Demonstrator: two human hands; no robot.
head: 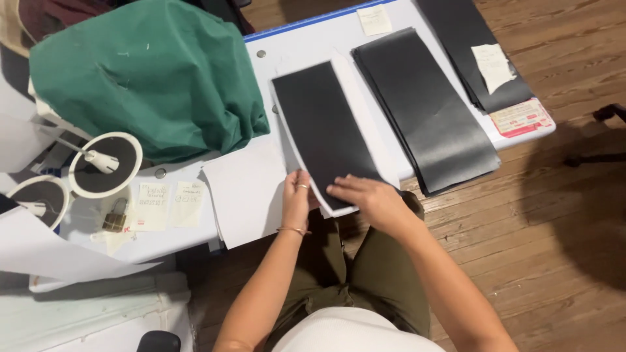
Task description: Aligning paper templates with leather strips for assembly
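The left hand (297, 195) pinched the near end of a black strip (324, 133) between thumb and fingers, grasping it at the table's (306, 39) front edge. The right hand (365, 195) lay flat on the same end, fingers spread and pressing down on the strip rather than closed around it. The strip sat on a white backing sheet (251, 189), running from the hands toward 12 o'clock.

At 2 o'clock from the hands lay a stack of black strips (427, 111), just beside the held strip, its near end overhanging the table edge. Farther toward 1 o'clock, a second dark stack (463, 39) carried a torn paper note (493, 65), with a pink label (521, 118) at its near end.

At 10 o'clock a green cloth bundle (153, 75) covered whatever was under it; its contents could not be seen. At 9 o'clock stood two round white-rimmed discs (107, 166) on stalks, a brass padlock (116, 218) and two small handwritten slips (166, 205), well apart from the hands.
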